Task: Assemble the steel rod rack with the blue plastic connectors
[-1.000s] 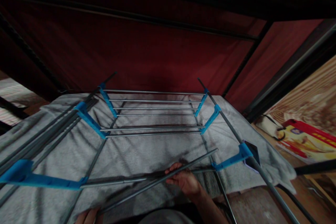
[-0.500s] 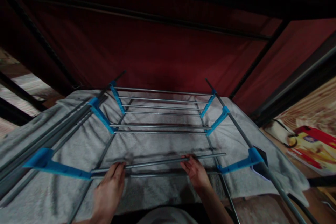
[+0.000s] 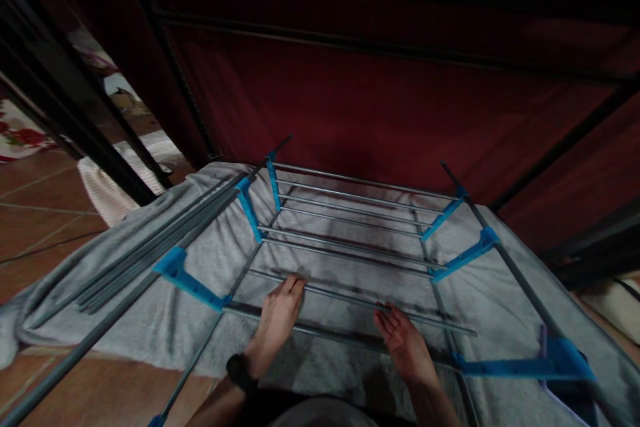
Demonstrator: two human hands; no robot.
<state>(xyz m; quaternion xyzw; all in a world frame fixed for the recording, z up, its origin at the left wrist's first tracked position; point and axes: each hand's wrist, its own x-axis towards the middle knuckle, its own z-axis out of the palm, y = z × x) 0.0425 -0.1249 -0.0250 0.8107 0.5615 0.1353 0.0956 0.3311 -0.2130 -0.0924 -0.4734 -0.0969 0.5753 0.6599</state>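
Both hands have slid the loose rod (image 3: 360, 300) forward across the rack (image 3: 350, 240) on the towel (image 3: 150, 293). Left hand (image 3: 277, 317) and right hand (image 3: 405, 343) rest open-fingered on it; keep it level, ends aimed at the blue brackets (image 3: 193, 280).

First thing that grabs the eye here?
The bright blue plastic brackets on the grey metal rack, which lies flat on a grey cloth at centre. Next, the two bare hands at the bottom: the left hand and right hand both touch a loose metal rod lying across the rack. Dark red fabric fills the background.
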